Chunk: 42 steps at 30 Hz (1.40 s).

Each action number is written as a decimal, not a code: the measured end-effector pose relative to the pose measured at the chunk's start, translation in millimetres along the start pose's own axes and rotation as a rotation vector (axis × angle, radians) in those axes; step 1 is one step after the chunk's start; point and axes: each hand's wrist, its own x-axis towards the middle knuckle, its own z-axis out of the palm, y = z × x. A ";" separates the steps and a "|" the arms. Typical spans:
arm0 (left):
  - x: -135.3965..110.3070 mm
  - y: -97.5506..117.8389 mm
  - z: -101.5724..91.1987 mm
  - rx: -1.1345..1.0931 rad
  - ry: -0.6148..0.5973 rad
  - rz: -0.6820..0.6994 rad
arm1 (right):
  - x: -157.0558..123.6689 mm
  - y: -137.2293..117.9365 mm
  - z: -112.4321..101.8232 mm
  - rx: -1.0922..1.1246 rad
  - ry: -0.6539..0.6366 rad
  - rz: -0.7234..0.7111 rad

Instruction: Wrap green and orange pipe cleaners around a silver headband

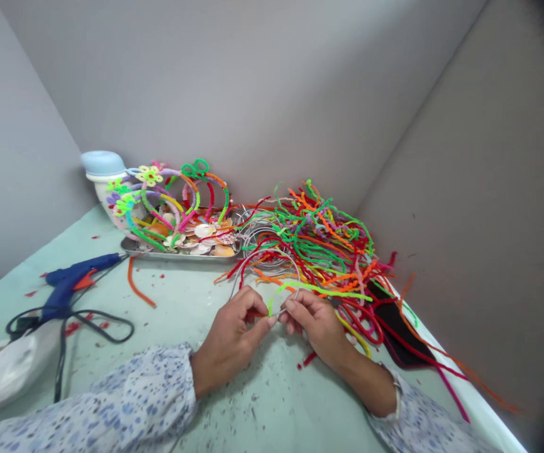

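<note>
My left hand [234, 340] is closed in a pinch, thumb against fingers, on a lime-green pipe cleaner [323, 290] near its end. The rest of that fuzzy stem bends up and stretches rightward above my other hand. Close beside it, my right hand [321, 327] pinches a thin grey metal headband [272, 250], whose hoop arches away behind both hands. The pipe cleaner meets the headband's end between my fingertips; whether it is wound round is too small to tell. A bit of orange shows under my left fingers.
A heap of pipe cleaners [319, 242] lies behind, beside bare metal headbands [257, 226]. Leftward are a metal tray [182, 257] of shells, decorated headbands [177, 173], a white bottle [104, 182] and a corded blue glue gun [64, 286]. A dark phone [406, 336] lies right.
</note>
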 end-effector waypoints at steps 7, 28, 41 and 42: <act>0.1 -3.7 1.3 -0.066 -0.009 -0.033 | -1.4 -0.4 0.7 -0.036 0.012 -0.010; -1.2 -2.7 2.5 0.007 -0.041 -0.066 | -0.4 -1.2 1.0 -0.003 0.007 -0.010; 0.8 -4.8 2.7 -0.086 -0.070 -0.138 | 1.2 1.8 -0.2 0.011 -0.003 0.002; 0.8 -5.0 3.1 -0.079 -0.067 -0.137 | 1.2 1.2 0.3 0.018 0.003 0.006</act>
